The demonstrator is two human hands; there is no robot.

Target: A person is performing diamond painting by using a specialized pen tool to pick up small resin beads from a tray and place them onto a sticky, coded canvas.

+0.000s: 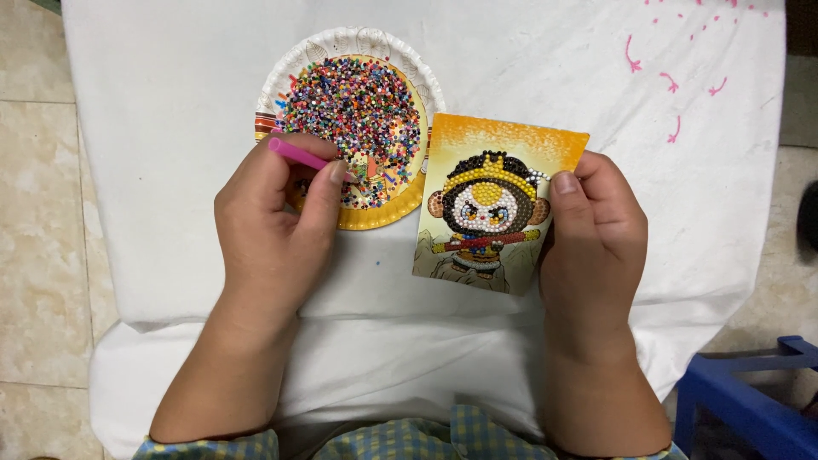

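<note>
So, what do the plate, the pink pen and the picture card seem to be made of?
Plate: probably paper, matte, with an embossed fluted white rim.
Pink pen in the left hand: likely plastic, smooth and evenly coloured.
Picture card in the right hand: looks like printed card or canvas, partly covered with small shiny beads.

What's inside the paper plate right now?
The paper plate holds a dense heap of tiny multicoloured beads. The left hand, holding a pink pen, covers the plate's lower-left part, so what lies there cannot be seen. The pen tip is hidden by the fingers.
</note>
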